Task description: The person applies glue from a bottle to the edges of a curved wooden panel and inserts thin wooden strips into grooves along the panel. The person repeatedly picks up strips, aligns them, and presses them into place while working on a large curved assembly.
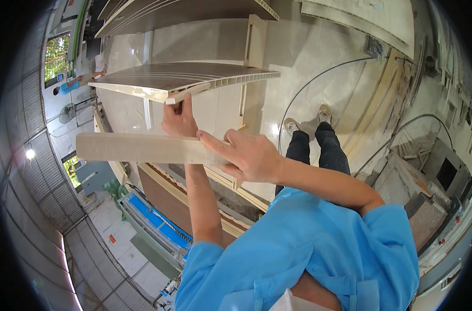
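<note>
My left hand [179, 119] reaches up to the near corner of a brown door panel [163, 71] with pale curved lines on its face. Its fingers are closed on a thin pale strip [198, 88] lying along the panel's ribbed, hollow-looking edge. In my right hand [254, 156] is a flat, pale wooden board [132, 147], gripped at its right end between thumb and fingers. The board extends leftward, crossing in front of my left wrist. Whether the strip is fixed to the panel, I cannot tell.
Another brown panel [189, 16] lies beyond, with a pale panel [365, 20] at upper right. Wooden supports [254, 44] stand under the panels. A dark hose [319, 78] curves over the floor near my feet. At far left is a person in blue [70, 86].
</note>
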Demonstrator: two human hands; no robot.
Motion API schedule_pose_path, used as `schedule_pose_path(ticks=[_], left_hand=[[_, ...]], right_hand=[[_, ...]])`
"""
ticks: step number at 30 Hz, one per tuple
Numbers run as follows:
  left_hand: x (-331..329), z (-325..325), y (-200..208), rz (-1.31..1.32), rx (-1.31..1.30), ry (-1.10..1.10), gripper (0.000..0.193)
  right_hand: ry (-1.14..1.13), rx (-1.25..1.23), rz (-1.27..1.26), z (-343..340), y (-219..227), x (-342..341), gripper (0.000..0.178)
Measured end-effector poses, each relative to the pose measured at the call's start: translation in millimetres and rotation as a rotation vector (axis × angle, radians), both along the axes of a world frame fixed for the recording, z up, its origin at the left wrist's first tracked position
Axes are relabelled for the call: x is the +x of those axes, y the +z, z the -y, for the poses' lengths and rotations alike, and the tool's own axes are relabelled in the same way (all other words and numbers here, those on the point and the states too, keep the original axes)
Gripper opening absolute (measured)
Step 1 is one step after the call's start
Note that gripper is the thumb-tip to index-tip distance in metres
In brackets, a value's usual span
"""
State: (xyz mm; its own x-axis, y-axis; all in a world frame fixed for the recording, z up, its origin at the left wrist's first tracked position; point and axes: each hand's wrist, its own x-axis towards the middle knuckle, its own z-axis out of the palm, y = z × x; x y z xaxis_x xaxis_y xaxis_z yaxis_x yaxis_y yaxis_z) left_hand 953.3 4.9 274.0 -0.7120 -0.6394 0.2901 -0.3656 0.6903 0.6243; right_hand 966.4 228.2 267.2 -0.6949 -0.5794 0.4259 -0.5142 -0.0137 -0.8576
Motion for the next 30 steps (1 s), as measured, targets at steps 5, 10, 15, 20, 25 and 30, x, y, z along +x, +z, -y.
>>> schedule_pose_path(ticks=[5,10,15,20,25,30], left_hand=[[-7,1,-2,0.189,-0.117,0.035,0.018],[-3,16,-19,0.039,0.095,-0.039,0.019],[13,27,-22,0.112,-0.352,-0.245,0.02],[15,24,-30,-0.006,-0.016,-0.133,0.016],[18,26,-31,0.304,-0.308,0.027,0.019],[30,10,-19,0.009,-0.085,-0.121,0.024]], right_hand=[[-0.035,-0.018,0.018,1,4,-13,0.086],[-0.094,-0.062,0.013,5,8,-31,0.083],[-0.102,0.201,0.061,11,-13,-48,0.085],[-0.015,0.081,0.037,11,-23,-29,0.086],[-0.042,0.307,0.072,12,-33,-32,0.087],[-0.022,0.148,0.116,2,-23,-18,0.087]])
